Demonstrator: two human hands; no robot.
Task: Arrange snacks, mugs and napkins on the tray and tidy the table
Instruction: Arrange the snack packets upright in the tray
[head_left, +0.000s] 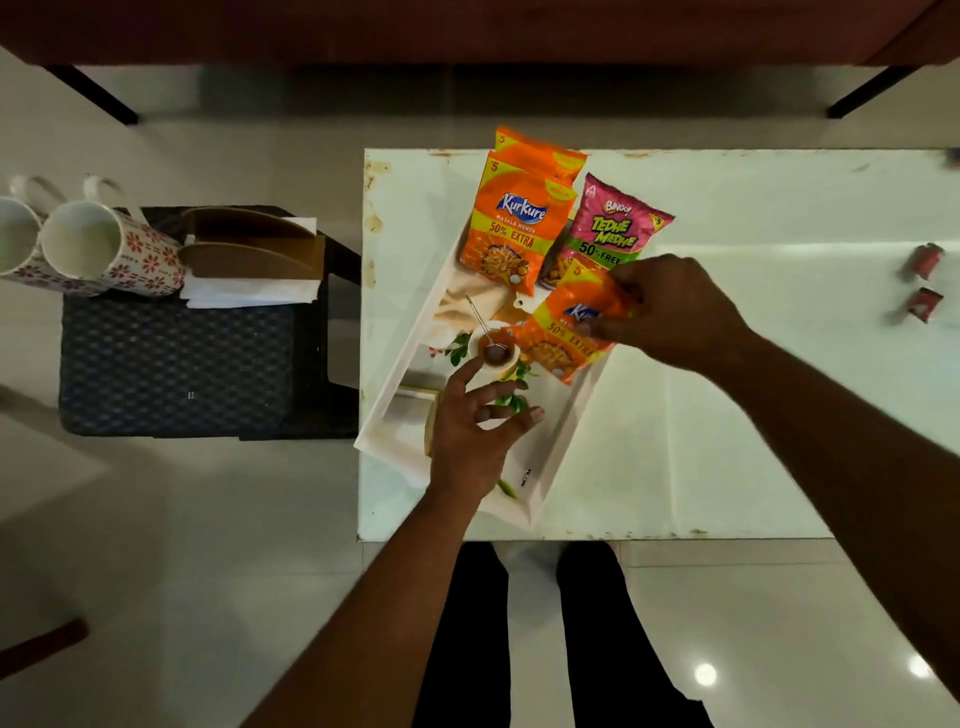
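Observation:
A white printed tray lies slanted at the left end of the white table. Two orange Kurkure packets and a pink Bingo packet rest across its far end. My right hand is shut on a third orange Kurkure packet, held low over the tray's right side. My left hand hovers over the tray's near half with fingers spread, holding nothing. Two flowered mugs and a brown napkin holder with white napkins stand on a dark stool left of the table.
Two small red wrappers lie near the table's right edge. A dark wooden bench on black legs runs along the far side. My legs stand at the table's near edge on the pale tiled floor.

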